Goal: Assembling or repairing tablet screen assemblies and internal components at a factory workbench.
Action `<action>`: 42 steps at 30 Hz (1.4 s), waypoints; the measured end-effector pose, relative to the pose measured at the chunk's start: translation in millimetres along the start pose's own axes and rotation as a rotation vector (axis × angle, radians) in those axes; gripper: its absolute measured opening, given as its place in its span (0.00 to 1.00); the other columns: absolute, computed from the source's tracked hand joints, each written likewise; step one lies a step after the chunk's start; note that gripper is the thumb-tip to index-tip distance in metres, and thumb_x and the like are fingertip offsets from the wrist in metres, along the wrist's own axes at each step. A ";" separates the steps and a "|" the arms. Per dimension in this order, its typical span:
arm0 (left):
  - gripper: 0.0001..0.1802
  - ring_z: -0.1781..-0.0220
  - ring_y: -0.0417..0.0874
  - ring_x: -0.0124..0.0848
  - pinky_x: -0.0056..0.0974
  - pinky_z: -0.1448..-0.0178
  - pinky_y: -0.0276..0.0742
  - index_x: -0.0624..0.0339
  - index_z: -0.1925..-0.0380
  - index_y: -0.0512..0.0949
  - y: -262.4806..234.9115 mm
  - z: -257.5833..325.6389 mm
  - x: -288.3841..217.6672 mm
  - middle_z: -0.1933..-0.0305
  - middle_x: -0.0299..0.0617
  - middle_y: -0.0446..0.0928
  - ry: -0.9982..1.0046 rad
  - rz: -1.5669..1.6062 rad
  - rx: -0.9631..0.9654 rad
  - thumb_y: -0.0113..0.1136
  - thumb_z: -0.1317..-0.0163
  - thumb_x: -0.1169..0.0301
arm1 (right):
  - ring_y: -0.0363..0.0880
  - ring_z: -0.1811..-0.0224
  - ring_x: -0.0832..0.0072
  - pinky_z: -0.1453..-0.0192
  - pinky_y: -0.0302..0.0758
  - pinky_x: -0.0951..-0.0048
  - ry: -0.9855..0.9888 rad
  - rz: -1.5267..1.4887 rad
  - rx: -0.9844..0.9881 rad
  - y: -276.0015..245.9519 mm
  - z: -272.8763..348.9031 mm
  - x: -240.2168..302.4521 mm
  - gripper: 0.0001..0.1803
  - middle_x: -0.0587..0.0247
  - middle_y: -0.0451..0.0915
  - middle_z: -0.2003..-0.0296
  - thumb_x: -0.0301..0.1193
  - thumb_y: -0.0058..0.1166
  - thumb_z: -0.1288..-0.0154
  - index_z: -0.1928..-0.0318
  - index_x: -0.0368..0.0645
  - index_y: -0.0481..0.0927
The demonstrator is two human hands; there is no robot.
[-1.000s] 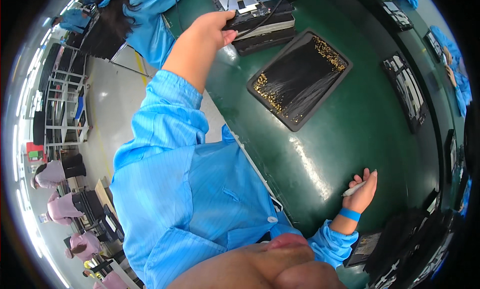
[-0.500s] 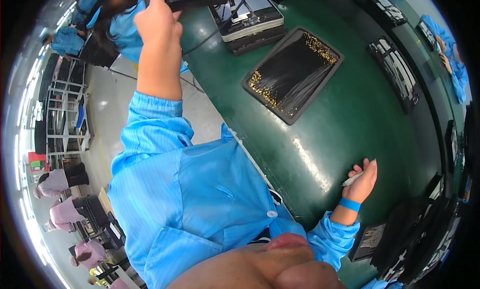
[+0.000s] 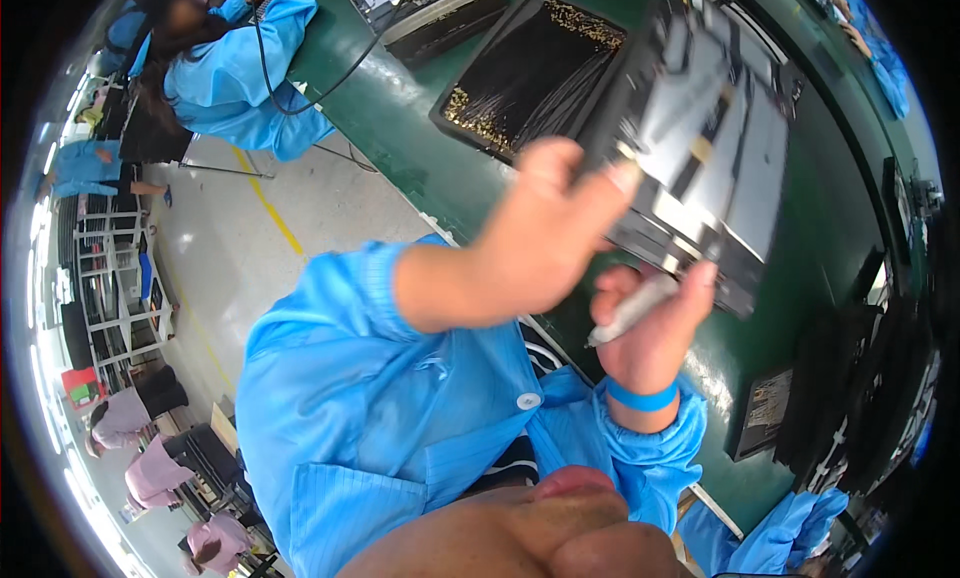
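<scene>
White rack left; yellow line on grey floor; pink-clad workers lower left.

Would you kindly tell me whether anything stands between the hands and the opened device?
Nothing visible does: the left hand grips the device by its edge, and the right hand, holding a pale tool, appears to touch its near end.

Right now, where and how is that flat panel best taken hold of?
I'd take the panel by its near edge, coming from the wearer's side: it's broad and flat, with bare parts across its face, so the grip there probably spares them.
</scene>
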State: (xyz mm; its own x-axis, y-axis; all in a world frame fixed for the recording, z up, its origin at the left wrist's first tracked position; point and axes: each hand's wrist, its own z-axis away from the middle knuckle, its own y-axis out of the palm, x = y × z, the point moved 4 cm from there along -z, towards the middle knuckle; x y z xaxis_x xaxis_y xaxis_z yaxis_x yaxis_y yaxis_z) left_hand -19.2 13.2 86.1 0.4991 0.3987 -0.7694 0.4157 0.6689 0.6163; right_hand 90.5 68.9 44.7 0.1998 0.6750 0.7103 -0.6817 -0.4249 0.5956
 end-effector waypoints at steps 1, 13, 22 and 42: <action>0.18 0.74 0.71 0.21 0.28 0.76 0.67 0.68 0.68 0.65 2.9 3.2 23.5 0.72 0.41 0.71 -0.136 0.028 0.032 0.53 0.46 0.61 | 0.67 0.87 0.75 0.85 0.65 0.78 -0.028 -0.090 -0.142 -0.7 1.4 2.0 0.21 0.58 0.72 0.82 0.50 0.38 0.42 0.69 0.43 0.68; 0.14 0.67 0.73 0.46 0.45 0.59 0.68 0.55 0.72 0.77 -102.0 -136.6 -7.6 0.72 0.48 0.75 0.648 -1.962 -0.177 0.48 0.48 0.59 | 0.69 0.89 0.73 0.92 0.63 0.79 0.166 0.121 -0.204 -177.6 38.9 55.1 0.22 0.58 0.75 0.79 0.44 0.49 0.51 0.65 0.36 0.71; 0.15 0.62 0.73 0.45 0.41 0.58 0.68 0.58 0.72 0.76 -106.2 -156.8 -17.9 0.68 0.48 0.74 0.207 -1.710 -0.147 0.50 0.48 0.58 | 0.69 0.91 0.73 0.93 0.62 0.81 0.199 0.188 -0.245 -180.0 50.6 69.8 0.28 0.55 0.73 0.82 0.47 0.52 0.51 0.64 0.30 0.69; 0.15 0.65 0.75 0.44 0.39 0.63 0.72 0.63 0.70 0.71 -5.1 -33.4 -12.8 0.67 0.46 0.73 0.977 -1.509 0.839 0.60 0.62 0.83 | 0.66 0.75 0.85 0.72 0.65 0.85 -0.142 0.730 -0.129 -24.8 -7.9 48.7 0.22 0.65 0.73 0.65 0.39 0.46 0.42 0.52 0.37 0.67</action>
State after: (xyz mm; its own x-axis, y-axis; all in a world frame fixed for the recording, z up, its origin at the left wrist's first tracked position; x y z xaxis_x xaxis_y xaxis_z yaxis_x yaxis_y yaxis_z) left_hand -53.2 25.7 87.1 -0.9291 0.2353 -0.2855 0.3636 0.4393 -0.8215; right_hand 111.5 117.1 61.5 -0.2511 0.1610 0.9545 -0.7513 -0.6541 -0.0873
